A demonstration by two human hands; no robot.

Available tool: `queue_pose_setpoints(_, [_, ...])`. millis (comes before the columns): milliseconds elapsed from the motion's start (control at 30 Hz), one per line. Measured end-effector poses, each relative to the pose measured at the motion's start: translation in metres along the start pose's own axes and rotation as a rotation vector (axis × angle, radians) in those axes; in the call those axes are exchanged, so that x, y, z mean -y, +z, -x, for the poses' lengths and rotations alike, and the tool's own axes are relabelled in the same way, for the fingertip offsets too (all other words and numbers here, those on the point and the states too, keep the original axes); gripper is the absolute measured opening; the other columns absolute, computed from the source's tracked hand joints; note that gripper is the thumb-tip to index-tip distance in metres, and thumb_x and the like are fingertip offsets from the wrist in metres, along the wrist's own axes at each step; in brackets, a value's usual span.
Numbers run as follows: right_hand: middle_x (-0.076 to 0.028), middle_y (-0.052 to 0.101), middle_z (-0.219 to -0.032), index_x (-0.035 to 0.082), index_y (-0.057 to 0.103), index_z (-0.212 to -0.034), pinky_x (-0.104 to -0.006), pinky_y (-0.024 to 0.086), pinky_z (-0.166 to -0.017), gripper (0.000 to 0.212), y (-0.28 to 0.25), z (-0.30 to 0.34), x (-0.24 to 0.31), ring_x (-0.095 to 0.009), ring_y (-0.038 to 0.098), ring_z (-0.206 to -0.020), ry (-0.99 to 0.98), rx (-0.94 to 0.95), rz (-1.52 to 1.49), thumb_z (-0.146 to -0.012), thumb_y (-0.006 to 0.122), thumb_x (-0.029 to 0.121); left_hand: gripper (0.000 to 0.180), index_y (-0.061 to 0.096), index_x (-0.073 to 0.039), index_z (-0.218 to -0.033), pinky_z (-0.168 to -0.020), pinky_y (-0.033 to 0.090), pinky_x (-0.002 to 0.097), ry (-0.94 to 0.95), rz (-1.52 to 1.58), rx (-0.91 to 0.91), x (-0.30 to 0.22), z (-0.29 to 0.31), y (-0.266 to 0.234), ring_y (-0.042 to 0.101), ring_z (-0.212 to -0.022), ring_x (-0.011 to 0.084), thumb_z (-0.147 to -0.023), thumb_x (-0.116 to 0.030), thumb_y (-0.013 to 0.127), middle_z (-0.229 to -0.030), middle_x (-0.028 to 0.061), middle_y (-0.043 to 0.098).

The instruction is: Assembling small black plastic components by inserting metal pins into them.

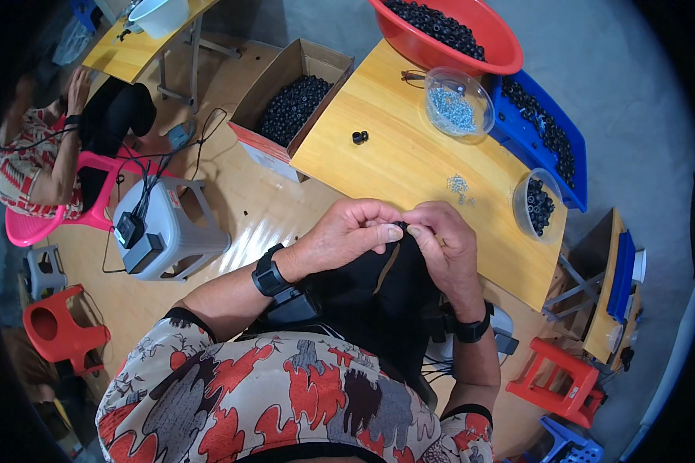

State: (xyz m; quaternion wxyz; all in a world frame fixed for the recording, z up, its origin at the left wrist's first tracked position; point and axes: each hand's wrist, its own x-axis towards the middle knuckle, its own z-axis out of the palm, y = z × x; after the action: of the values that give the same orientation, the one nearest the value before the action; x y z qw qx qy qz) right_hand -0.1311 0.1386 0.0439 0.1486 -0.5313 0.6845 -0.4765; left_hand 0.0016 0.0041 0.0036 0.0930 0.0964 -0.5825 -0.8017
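Note:
My left hand [354,236] and my right hand [448,248] meet over my lap, beside the near edge of the yellow wooden table [409,147]. Thumbs and fingertips of both are pinched on one small black part [401,225], mostly covered by the fingers. Beyond them on the tabletop lies a small heap of silver screw-like pieces [458,184]. A pair of small black ring-shaped parts [361,137] sits farther left. To the right stands a clear tub [520,202] of black parts. A clear bowl [481,100] farther back contains silvery-blue small pieces.
A red basin [409,48] and a blue tray [510,143], both with black parts, line the table's far side. An open cardboard box [255,89] of black parts adjoins its left end. Grey stool [174,224] with cables, red stool [556,378], and a seated person [46,170] surround me.

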Motion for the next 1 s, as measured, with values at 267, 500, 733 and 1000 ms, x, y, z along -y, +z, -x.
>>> queue_pose_setpoints(267, [-0.01,0.061,-0.089,0.004,0.065,-0.094,-0.0299,0.049,-0.071,0.019,-0.004,-0.005,0.005,-0.023,0.061,-0.082,0.007,0.077,0.002,-0.079,0.06,-0.005,0.022,0.062,-0.002,-0.108,-0.064,0.047,0.0188,-0.037,0.057,0.056,0.001,0.0,-0.003,0.055,-0.07,0.0033,-0.092,-0.017,0.061,-0.084,-0.0019,0.061])
queue_pose_setpoints(500, [-0.008,0.06,-0.089,0.003,0.063,-0.093,-0.0295,0.048,-0.073,0.015,-0.003,-0.003,0.003,-0.021,0.06,-0.083,0.053,0.116,-0.174,-0.081,0.059,-0.003,0.021,0.062,-0.003,-0.107,-0.064,0.047,0.0188,-0.055,0.152,0.129,-0.002,0.0,-0.003,0.055,-0.07,0.0034,-0.093,-0.018,0.06,-0.084,-0.0022,0.06])
queue_pose_setpoints(733, [-0.009,0.059,-0.096,0.002,0.063,-0.094,-0.0291,0.047,-0.077,0.014,0.001,0.0,-0.001,-0.02,0.059,-0.088,0.099,0.093,-0.227,-0.082,0.059,-0.004,0.021,0.062,-0.003,-0.106,-0.064,0.047,0.0185,-0.042,0.163,0.138,0.003,-0.001,-0.005,0.054,-0.07,0.0034,-0.093,-0.02,0.059,-0.084,-0.0023,0.06])
queue_pose_setpoints(1000, [-0.009,0.059,-0.098,0.003,0.063,-0.095,-0.0289,0.047,-0.077,0.015,0.007,-0.001,-0.005,-0.02,0.059,-0.09,0.08,0.059,-0.233,-0.082,0.059,-0.004,0.021,0.063,-0.003,-0.102,-0.063,0.046,0.0181,-0.027,0.134,0.089,0.001,0.0,0.0,0.054,-0.067,0.0041,-0.096,-0.022,0.054,-0.08,-0.0016,0.059])
